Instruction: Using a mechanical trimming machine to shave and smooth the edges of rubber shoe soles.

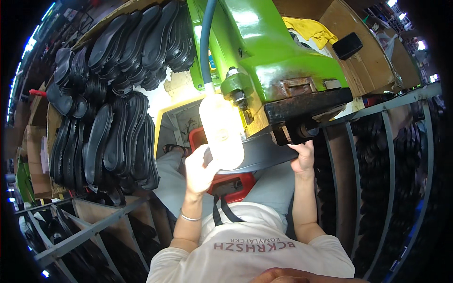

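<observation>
A long black shoe sole [266, 155] lies across in front of my lap, under the head of a green machine [264, 61]. My left hand [200, 170] is closed on its left end, with the fingertips partly hidden behind a glaring work lamp [222, 132]. At the other end, my right hand [303, 156] grips the sole beside the machine's dark lower part [306, 108], thumb and fingers pinching the edge. The machine and the lamp cover part of the sole's top side.
Stacks of black soles [125, 137] fill the left side. An open carton [363, 61] with a yellow cloth [309, 30] stands at the far right. Metal racks [389, 137] holding dark soles flank me. A red plastic container [233, 186] sits between my legs. A blue-grey cable [206, 42] runs to the lamp.
</observation>
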### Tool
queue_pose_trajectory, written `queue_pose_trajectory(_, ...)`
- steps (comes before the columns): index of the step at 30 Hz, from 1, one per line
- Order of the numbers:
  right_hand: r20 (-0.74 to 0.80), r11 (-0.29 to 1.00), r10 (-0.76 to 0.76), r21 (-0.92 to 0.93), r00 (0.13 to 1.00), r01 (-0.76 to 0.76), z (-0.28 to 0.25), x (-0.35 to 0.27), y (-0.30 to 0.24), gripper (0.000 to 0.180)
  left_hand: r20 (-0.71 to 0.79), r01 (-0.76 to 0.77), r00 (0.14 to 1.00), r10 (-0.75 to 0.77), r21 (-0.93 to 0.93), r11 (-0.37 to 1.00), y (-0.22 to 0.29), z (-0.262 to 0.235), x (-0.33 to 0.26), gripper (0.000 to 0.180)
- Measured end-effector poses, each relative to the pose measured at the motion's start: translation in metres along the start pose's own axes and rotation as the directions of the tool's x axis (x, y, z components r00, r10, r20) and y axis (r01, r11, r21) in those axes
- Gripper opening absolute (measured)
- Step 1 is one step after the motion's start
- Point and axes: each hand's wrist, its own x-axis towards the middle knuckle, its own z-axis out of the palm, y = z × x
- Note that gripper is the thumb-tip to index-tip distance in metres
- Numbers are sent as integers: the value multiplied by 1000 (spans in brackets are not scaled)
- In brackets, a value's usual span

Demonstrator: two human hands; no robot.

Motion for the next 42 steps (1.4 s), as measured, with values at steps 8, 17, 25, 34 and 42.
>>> queue_pose_trajectory(8,153,990,90,-120,984,-72,28,1,19,36,-78,227,967,-241,-157,961,-12,-49,-49,28)
queue_pose_trajectory(17,270,962,-29,-254,962,100,49,-1,29,36,299,116,930,-216,321,940,-2,17,5,27)
queue_pose_trajectory(25,275,765,519,-572,809,-296,-7,-90,71,45,74,-116,993,93,454,884,-26,33,4,20)
queue_pose_trajectory(34,288,884,411,-357,865,-301,-33,-119,99,39,78,-239,967,243,617,750,-19,51,20,14)
queue_pose_trajectory(42,148,942,301,-202,942,-270,-93,-127,46,40,9,-69,997,73,470,880,-29,43,-10,17)
